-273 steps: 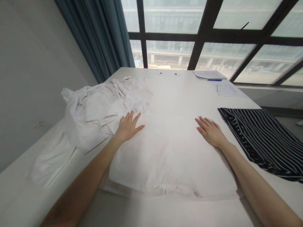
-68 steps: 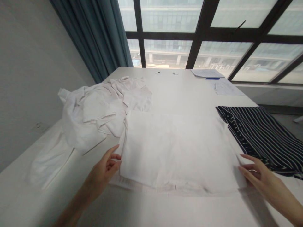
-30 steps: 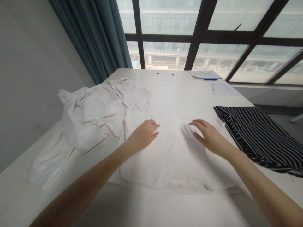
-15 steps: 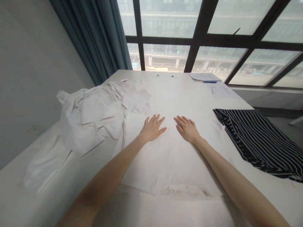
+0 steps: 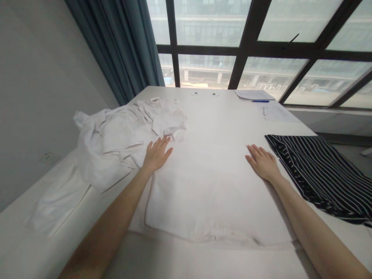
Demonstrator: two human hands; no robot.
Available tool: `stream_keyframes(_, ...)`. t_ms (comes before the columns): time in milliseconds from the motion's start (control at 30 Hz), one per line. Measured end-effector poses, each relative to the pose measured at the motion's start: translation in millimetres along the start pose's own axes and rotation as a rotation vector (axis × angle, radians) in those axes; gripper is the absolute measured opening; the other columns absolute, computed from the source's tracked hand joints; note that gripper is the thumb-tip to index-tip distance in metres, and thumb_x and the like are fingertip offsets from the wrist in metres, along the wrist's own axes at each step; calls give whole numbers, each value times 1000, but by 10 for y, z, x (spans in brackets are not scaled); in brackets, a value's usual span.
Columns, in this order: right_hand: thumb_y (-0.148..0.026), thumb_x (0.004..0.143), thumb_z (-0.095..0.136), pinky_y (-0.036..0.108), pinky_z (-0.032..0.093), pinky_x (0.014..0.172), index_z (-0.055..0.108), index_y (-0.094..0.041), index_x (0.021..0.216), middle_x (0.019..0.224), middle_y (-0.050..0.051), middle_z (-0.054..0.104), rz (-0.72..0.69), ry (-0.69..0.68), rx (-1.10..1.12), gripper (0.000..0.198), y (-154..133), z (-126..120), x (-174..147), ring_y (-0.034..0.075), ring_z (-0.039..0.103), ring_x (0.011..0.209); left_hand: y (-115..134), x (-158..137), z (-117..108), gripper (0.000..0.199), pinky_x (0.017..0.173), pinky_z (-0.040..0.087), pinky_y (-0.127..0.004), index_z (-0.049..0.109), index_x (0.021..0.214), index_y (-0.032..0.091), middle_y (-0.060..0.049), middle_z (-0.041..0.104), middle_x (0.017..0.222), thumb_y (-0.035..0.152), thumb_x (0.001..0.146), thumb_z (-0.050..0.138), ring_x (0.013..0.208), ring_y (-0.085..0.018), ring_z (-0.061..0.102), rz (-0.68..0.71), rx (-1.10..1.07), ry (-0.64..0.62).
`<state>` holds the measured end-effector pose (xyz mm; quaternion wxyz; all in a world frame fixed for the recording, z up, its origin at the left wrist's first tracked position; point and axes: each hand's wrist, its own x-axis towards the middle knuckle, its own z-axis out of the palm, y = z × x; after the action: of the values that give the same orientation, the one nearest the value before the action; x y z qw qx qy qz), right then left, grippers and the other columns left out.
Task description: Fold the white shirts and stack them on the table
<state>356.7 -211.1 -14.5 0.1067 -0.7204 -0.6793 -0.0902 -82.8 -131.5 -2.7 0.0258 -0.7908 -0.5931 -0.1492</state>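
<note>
A white garment (image 5: 209,193) lies spread flat on the table in front of me; its exact kind does not show. My left hand (image 5: 157,154) rests palm down on its far left corner, fingers stretched and a little apart, close to a heap of crumpled white clothes (image 5: 124,131). On the far right part of the garment lies my right hand (image 5: 262,162), also flat with its fingers extended. Just to the right of that hand is a black-and-white striped garment (image 5: 322,174). Neither hand grips anything.
The white table (image 5: 215,116) reaches to the window. Papers (image 5: 252,95) with a blue pen (image 5: 260,101) lie at the back right, and another sheet (image 5: 279,113) is nearer. A blue curtain (image 5: 124,50) hangs at the back left beside the wall (image 5: 37,97).
My hands have slid apart over the white garment, the left one to its left edge and the right one toward its right edge. The cloth lies smoother and flatter at the left.
</note>
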Motion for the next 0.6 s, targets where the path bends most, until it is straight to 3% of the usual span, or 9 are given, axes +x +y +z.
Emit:
stream_keyframes(167,-37,94,40,51,38,103,53,-12,133,134,20,58,148,146,32,48,30,-11,0,32,51,125,-95,23,42,46,109,38,-45,48,136,16,-15,55,137,29,92,47,128,-27,50,-76,-181,194)
stream_keyframes(333,-33,85,53,59,38,97,49,-11,137,125,22,61,411,200,218,57,112,-11,20,39,54,118,-138,56,71,43,102,42,-48,50,131,14,-17,61,123,26,90,48,118,-31,55,-194,-200,270)
stream_keyframes(600,-28,81,48,51,43,96,51,-16,134,119,16,63,391,268,429,54,277,-19,64,32,58,113,-194,75,103,33,91,46,-43,52,116,16,-11,64,100,31,86,56,99,-28,59,-297,-266,348)
